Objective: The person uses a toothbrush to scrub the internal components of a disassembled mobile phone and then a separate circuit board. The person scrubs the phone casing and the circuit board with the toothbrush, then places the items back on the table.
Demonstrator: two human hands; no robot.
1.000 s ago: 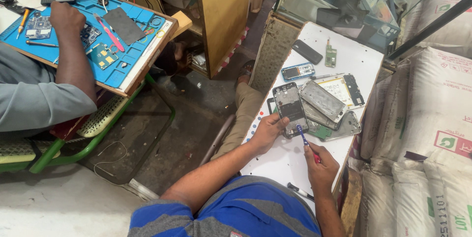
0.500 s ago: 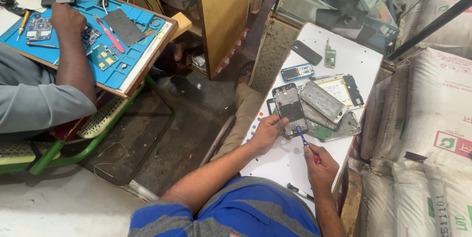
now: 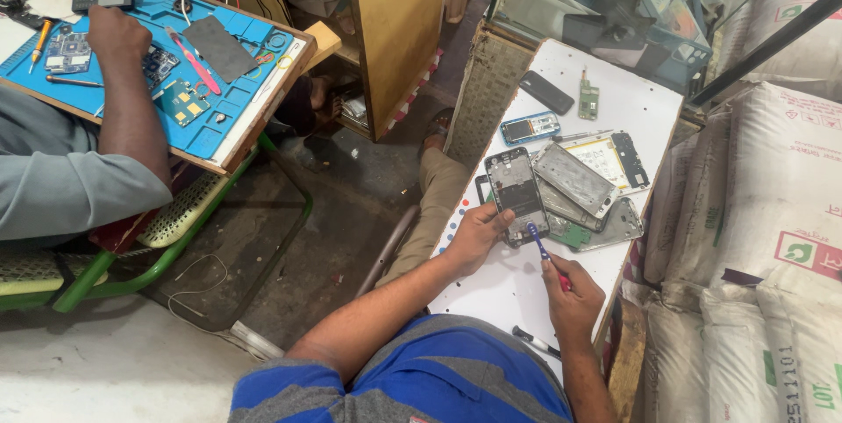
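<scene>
opened phone [image 3: 516,193] lies flat on the white table [image 3: 649,107], near its left edge, back off, dark inner frame up. left hand [image 3: 474,237] rests on the phone's lower left corner, fingers [image 3: 498,219] pressed on its edge, pinning it down. right hand [image 3: 572,300] is below and right of the phone, fingers clenched around a screwdriver [image 3: 545,253] with a blue shaft and red grip. tip points up-left and sits at the phone's lower right corner; contact with a screw cannot be told.

just right of the phone: a stack of phone parts, a grey metal back plate [image 3: 574,179] on top, tilted, overlapping a white-lined frame [image 3: 614,156] behind it and a clear cover [image 3: 614,226] below. a green board [image 3: 570,233] shows under the stack, beside the screwdriver tip. farther up the table: a small blue phone [image 3: 530,128], a black phone [image 3: 545,92], a small green circuit board [image 3: 588,100], all well apart from the hands. a black tool [image 3: 537,341] lies on the table near the right wrist.

right of the table: white sacks [image 3: 772,212]. across the floor to the left, another person's hand [image 3: 116,37] rests on a blue work mat [image 3: 219,116] holding circuit boards and tools.
</scene>
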